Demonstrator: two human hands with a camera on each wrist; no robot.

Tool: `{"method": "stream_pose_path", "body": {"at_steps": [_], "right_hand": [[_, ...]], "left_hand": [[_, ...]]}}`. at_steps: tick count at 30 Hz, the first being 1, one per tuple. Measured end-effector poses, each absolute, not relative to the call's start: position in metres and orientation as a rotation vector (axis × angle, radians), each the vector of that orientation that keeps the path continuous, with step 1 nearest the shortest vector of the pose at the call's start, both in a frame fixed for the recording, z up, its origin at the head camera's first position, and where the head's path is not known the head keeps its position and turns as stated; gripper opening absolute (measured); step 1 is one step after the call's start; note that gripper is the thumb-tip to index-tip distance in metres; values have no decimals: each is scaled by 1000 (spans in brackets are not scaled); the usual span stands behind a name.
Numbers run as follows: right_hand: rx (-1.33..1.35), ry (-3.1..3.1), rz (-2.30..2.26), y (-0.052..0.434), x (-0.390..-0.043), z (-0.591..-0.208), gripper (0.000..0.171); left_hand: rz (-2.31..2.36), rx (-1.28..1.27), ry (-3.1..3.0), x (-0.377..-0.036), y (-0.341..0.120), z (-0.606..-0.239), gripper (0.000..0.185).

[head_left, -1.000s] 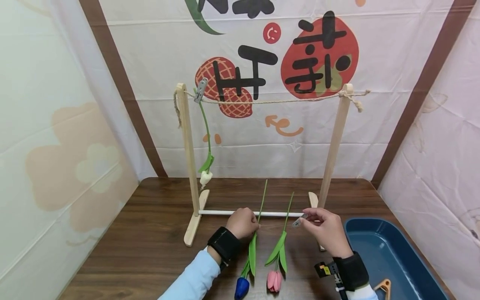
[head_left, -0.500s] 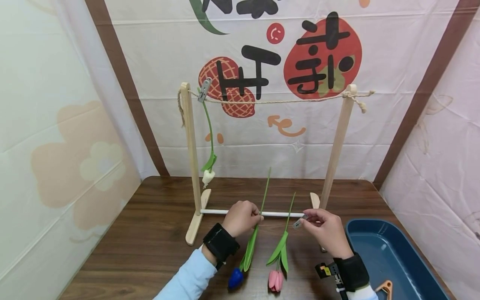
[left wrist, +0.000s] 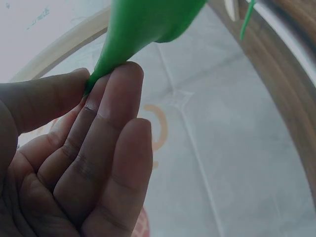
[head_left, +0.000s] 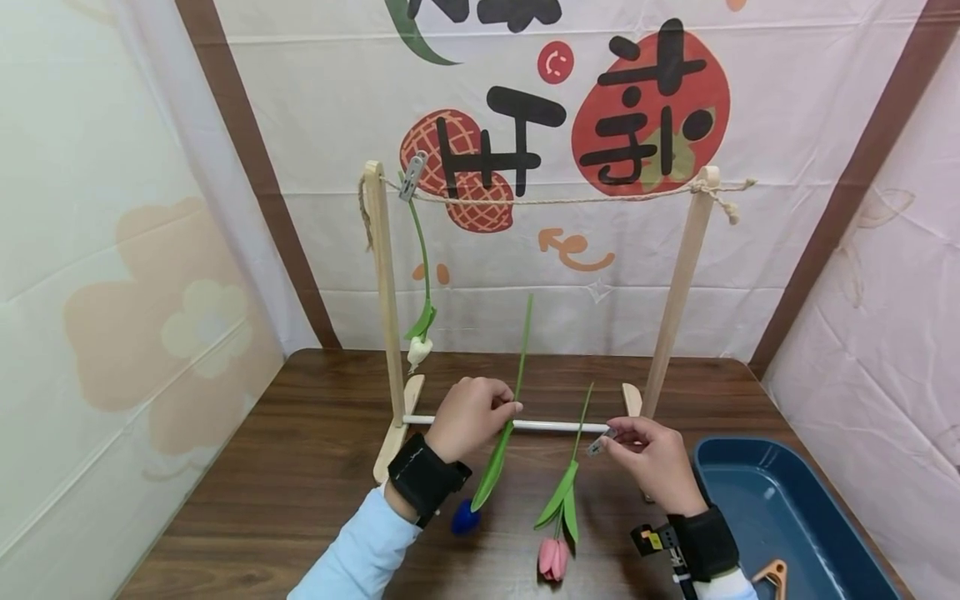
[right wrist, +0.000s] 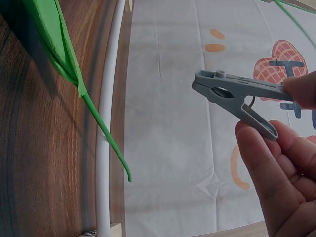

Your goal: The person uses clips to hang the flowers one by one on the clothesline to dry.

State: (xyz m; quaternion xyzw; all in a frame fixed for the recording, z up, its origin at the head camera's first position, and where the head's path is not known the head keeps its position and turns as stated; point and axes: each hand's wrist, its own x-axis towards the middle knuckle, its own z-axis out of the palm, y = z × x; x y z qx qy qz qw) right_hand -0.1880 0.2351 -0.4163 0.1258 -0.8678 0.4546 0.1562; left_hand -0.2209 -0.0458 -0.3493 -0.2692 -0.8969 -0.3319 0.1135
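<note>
My left hand (head_left: 474, 417) pinches the green stem of a blue artificial tulip (head_left: 466, 518) between thumb and fingertips. Its stem points up past the hand and the blue bloom hangs below, partly behind a leaf. In the left wrist view the green leaf (left wrist: 143, 29) rises from the pinch. My right hand (head_left: 652, 458) holds a grey clothespin (right wrist: 237, 96) by its two handles, thumb on one and fingers on the other; its tips look closed. Between the hands a pink tulip (head_left: 553, 558) lies on the table, stem pointing away across the white rod (head_left: 558, 426).
A wooden stand with left post (head_left: 386, 292) and right post (head_left: 682, 283) carries a rope (head_left: 555, 201). From it a white tulip (head_left: 420, 352) hangs upside down under another clothespin (head_left: 413, 175). A blue tray (head_left: 757, 458) holding an orange-handled tool (head_left: 772, 575) sits at right.
My left hand has lifted the blue tulip by its stem, moving it up and away from me; the bloom has swung left. My right hand stays in place with the clothespin.
</note>
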Motion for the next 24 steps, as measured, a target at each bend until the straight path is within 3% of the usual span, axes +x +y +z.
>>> {"method": "stream_pose_path", "body": {"at_steps": [24], "right_hand": [[330, -2502, 1310, 232, -186, -414, 20]], "left_hand": [[-905, -774, -2405, -226, -50, -293, 18]]}}
